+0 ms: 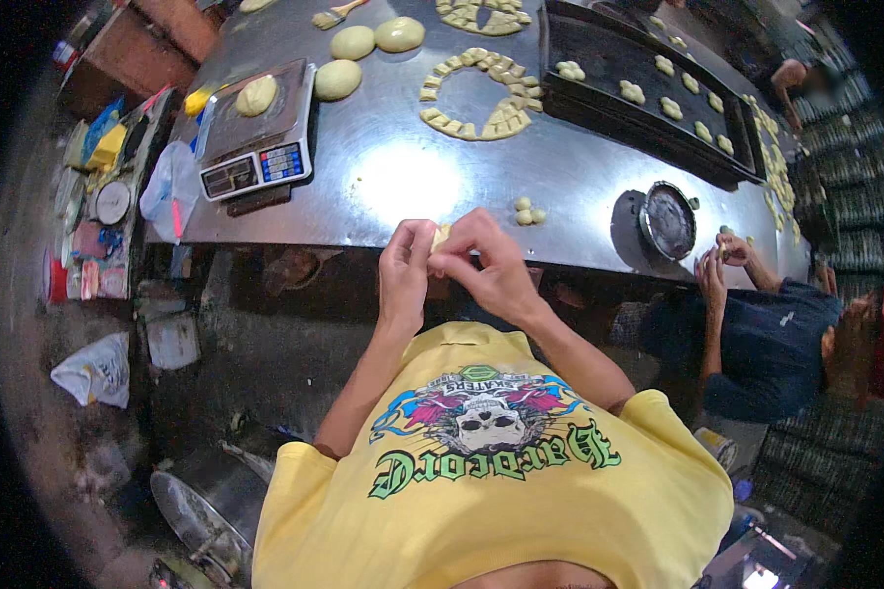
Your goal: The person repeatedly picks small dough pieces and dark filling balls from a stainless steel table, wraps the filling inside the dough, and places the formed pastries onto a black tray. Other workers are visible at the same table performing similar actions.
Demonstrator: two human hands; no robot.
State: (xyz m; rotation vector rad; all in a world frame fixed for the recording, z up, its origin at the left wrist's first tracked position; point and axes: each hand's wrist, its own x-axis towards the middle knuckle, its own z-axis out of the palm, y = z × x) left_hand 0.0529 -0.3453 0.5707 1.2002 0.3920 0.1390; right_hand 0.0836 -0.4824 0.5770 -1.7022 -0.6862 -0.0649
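Note:
A small piece of pale dough [440, 237] shows between my two hands, just over the front edge of the steel table. My left hand [405, 269] holds it at the fingertips. The fingers of my right hand [484, 265] pinch the same piece from the other side, covering much of it. Right of my hands a little cluster of dough balls [528, 213] rests on the metal. Farther back, cut dough pieces [482, 94] lie in a ring, with part of another ring [486, 16] behind it.
A digital scale [254, 132] at left bears a dough lump [256, 96], beside several large dough rounds [338, 80]. A black baking tray [648, 132] holds dough clusters. Near a round pan [669, 221], a co-worker's hands [722, 258] handle something small. A brush [331, 16] lies far back.

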